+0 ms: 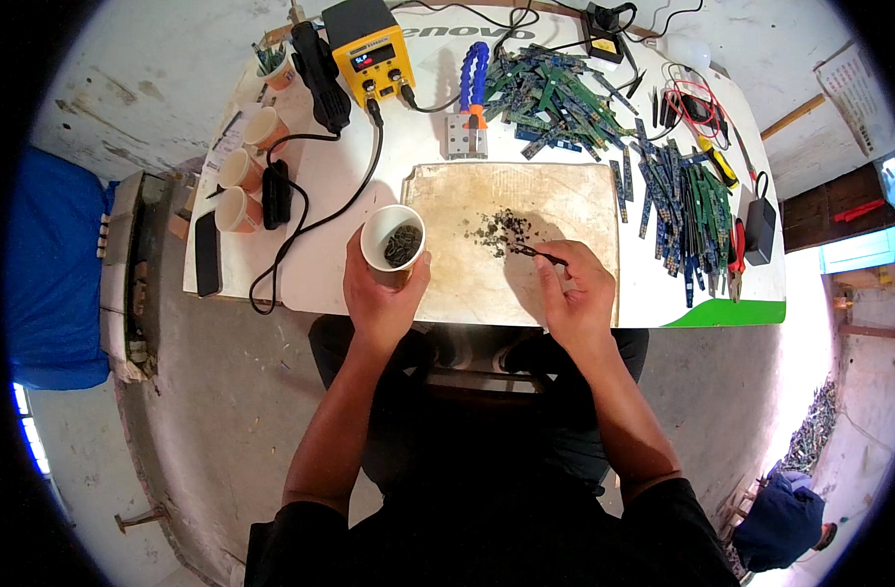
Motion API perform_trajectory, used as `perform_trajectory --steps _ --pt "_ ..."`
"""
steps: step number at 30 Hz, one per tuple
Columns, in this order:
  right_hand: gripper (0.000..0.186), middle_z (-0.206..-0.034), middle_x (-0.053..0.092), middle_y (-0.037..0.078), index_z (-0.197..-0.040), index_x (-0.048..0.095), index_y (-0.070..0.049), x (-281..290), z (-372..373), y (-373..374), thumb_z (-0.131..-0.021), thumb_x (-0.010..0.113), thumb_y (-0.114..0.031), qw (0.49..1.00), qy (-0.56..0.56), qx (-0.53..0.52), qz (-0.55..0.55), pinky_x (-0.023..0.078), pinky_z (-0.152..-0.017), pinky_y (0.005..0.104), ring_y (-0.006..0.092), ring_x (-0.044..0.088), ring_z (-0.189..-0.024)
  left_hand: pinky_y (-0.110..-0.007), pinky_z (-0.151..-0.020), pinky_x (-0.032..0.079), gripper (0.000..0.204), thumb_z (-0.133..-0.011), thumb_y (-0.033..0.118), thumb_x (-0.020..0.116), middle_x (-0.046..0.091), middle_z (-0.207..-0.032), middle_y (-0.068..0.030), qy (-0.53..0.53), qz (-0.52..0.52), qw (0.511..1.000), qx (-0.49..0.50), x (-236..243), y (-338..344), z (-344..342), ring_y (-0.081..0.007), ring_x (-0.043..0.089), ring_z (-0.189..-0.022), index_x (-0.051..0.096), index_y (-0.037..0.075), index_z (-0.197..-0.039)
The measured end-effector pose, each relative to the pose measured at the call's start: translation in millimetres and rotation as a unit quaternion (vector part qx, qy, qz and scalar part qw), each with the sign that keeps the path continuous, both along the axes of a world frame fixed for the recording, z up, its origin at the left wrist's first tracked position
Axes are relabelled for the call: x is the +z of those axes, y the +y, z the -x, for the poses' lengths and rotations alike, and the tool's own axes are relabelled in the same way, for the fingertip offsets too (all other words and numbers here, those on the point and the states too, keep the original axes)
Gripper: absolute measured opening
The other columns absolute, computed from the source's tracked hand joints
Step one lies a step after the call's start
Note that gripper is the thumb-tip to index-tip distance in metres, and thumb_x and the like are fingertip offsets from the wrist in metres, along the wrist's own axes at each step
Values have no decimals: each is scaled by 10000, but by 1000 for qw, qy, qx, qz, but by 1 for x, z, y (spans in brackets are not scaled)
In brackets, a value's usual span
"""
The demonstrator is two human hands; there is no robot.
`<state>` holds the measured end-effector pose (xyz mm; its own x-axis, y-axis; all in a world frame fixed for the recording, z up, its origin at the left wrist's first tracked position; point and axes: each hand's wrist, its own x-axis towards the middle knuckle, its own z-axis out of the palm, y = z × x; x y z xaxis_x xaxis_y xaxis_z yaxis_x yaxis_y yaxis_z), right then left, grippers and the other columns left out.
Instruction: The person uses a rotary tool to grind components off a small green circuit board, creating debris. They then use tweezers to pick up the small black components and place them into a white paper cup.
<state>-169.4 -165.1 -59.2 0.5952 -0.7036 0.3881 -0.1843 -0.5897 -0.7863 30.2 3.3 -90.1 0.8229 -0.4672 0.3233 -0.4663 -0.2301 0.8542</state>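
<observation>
My left hand (pixel 381 303) is wrapped round a paper cup (pixel 373 245), tilted so its inside shows. Small dark pieces (pixel 402 247) lie in the bottom of the cup. My right hand (pixel 576 292) pinches dark tweezers (pixel 545 255), their tips pointing left. By the tips, a scatter of tiny dark chips (pixel 501 231) lies on a worn, stained beige mat (pixel 447 293). Whether the tips grip a chip is too small to tell.
Heaped circuit-board strips (pixel 555 98) lie behind the mat, with more strips (pixel 687 210) at right near red-handled pliers (pixel 737 249). A yellow soldering station (pixel 369 49), a blue flexible-arm holder (pixel 474 78), several cups (pixel 240 210), a phone (pixel 207 254) and a looping black cable (pixel 300 227) occupy the back and left.
</observation>
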Motion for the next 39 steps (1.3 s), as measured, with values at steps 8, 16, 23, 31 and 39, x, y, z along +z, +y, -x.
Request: perform_trajectory --steps 8,16,23,31,39 --pt "109 -1032 752 200 -1069 732 -8 11 -7 -8 -961 729 -17 999 35 8 11 585 -845 444 414 733 -956 -381 -1028 569 681 -890 84 884 710 -1295 -152 -26 -3 999 -21 -6 2 -3 -217 713 -1179 512 -22 -1450" --pt "116 -1032 751 199 -1072 728 -12 9 -8 -15 -958 725 8 999 12 36 39 586 -827 433 411 732 -943 -412 -1015 564 700 -818 123 926 710 -1284 -154 -25 8 1000 -14 -5 2 1 -287 711 -1168 580 25 -1418" --pt "122 -1029 765 142 -1106 758 7 46 -17 -7 -987 744 -12 991 -122 36 -45 543 -766 295 210 715 -871 -447 -1053 526 698 -732 113 931 725 -1291 -120 -129 19 989 -64 -6 7 -1 -347 667 -1213 663 68 -1375" --pt "154 -1079 766 135 -1140 767 15 63 -35 23 -987 748 15 989 -65 125 -47 535 -844 279 176 700 -942 -449 -1053 535 759 -728 119 951 697 -1339 -127 -104 12 992 -68 -4 8 0 -333 661 -1238 637 74 -1418" --pt "167 -996 730 37 -1212 742 22 -10 33 -35 -1064 708 -48 977 -167 -52 -122 523 -787 241 90 660 -866 -452 -1059 534 692 -740 96 925 726 -1285 -143 -15 79 995 -66 -4 9 0 -370 675 -1229 661 70 -1379"
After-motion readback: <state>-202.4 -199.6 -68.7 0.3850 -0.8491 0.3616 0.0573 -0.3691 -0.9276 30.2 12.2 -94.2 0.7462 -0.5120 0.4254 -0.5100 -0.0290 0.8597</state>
